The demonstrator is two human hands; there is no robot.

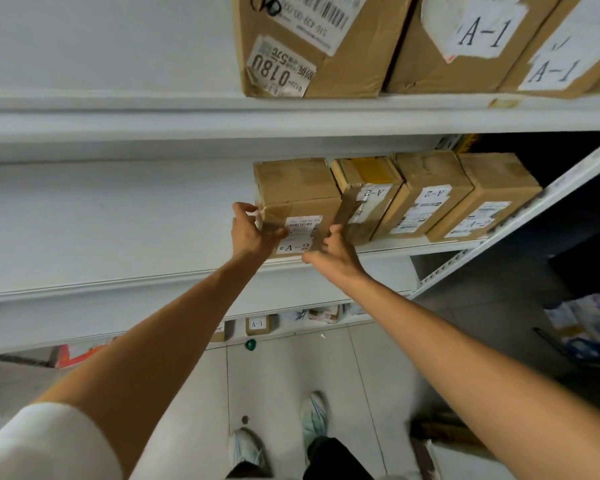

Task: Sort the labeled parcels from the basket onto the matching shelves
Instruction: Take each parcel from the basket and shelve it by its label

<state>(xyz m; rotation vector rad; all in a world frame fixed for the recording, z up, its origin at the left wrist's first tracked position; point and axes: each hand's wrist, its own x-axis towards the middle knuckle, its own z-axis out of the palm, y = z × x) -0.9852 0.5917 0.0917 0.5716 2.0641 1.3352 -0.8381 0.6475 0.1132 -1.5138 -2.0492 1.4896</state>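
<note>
**Ana:** Where is the parcel at this moment?

**Ben:** The A-2 parcel (297,202) sits on the middle shelf (118,216), at the left end of a row of cardboard boxes. It is right up against the taped A-2 box (368,195), and its label faces outward.

**Ana:** And the hands?

**Ben:** Both are clamped on it, one at each front corner. The left hand (248,230) wraps the left front corner, thumb lying across the face above the label. The right hand (333,252) holds the lower right corner with its thumb up along the edge. Its fingers are partly hidden.

**Ana:** Why hold it that way?

**Ben:** I'd say a hand on each corner lets the person square it up and slide it snug against its neighbour, while the label stays readable.

**Ana:** Is it the right shelf?

**Ben:** It seems so, since the neighbours read A-2, while the A-1 boxes (465,39) stand on the top shelf (187,112). Letting go looks like the only step left for this parcel. I can't make out the basket.
</note>
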